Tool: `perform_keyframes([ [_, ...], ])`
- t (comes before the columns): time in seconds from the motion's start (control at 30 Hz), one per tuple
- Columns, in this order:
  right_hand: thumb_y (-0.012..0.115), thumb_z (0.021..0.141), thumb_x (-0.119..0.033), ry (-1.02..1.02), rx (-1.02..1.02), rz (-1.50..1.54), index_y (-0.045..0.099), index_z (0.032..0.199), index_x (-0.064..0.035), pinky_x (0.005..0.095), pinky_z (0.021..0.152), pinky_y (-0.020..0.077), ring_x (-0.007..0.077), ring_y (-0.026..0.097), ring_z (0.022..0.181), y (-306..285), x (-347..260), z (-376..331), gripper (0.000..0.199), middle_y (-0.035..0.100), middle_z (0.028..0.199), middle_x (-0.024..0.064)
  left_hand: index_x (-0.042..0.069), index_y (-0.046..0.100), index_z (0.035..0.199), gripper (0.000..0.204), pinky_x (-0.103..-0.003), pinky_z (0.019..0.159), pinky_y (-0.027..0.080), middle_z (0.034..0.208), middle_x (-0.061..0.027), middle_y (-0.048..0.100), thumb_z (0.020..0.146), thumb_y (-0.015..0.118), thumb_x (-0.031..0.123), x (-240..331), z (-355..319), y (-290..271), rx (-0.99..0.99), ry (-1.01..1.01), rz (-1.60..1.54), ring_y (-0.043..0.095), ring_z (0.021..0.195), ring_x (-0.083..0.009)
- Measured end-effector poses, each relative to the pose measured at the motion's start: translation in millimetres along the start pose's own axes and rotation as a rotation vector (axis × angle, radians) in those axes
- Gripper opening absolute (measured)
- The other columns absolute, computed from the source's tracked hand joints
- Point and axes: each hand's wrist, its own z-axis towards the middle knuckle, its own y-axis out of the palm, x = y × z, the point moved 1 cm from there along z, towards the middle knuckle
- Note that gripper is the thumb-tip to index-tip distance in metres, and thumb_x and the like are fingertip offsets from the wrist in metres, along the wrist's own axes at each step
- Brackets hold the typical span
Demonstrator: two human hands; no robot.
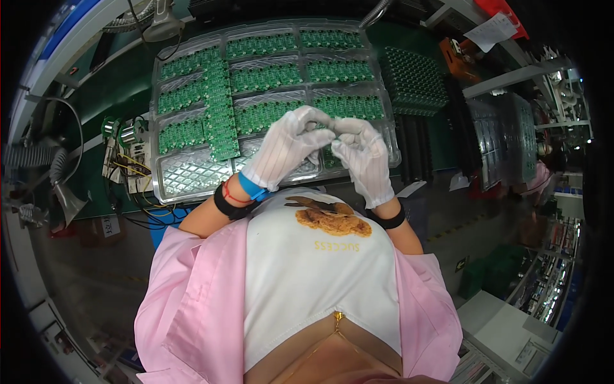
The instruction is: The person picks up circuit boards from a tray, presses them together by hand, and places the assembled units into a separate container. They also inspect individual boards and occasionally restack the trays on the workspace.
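My left hand and my right hand, both in white striped gloves, meet over the near right part of a clear plastic tray. Fingers and thumbs on each hand are pinched together, tip to tip. Whatever is between them is too small and too covered to make out. Rows of small green circuit boards fill several compartments of the tray. A long green circuit board panel lies across the rows, left of my left hand. The near left compartment shows only its ridged bottom.
A stack of dark green perforated trays stands right of the clear tray. Solder spools and yellow wires are at the left. A funnel-shaped fume hose hangs at far left, another nozzle at the back. More clear trays stand farther right.
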Motion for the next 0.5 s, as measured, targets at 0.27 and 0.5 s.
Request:
perform_keyframes([
  [0.27, 0.069, 0.081, -0.011, -0.151, 0.243, -0.859, 0.065, 0.092, -0.0050, 0.0290, 0.057, 0.0486, 0.0167, 0.060, 0.066, -44.0, 60.1, -10.3, 0.013, 0.062, 0.077, 0.0055, 0.006, 0.049, 0.128, 0.055, -0.037, 0.080, 0.051, 0.095, -0.0180, 0.067, 0.082, 0.066, 0.032, -2.5, -33.8, -113.1, 0.579, -0.190, 1.058, 0.066, 0.089, -0.0299],
  [0.5, 0.072, 0.077, -0.023, -0.012, 0.069, -1.267, 0.064, 0.083, -0.0100, 0.0379, 0.062, 0.0509, 0.0272, 0.063, 0.074, -28.2, 51.4, -11.9, 0.016, 0.064, 0.089, 0.0078, 0.005, 0.051, 0.123, 0.058, -0.036, 0.077, 0.052, 0.094, -0.0178, 0.067, 0.075, 0.075, 0.025, -24.5, -27.3, -130.4, 0.591, -0.352, 1.103, 0.067, 0.087, -0.0289],
])
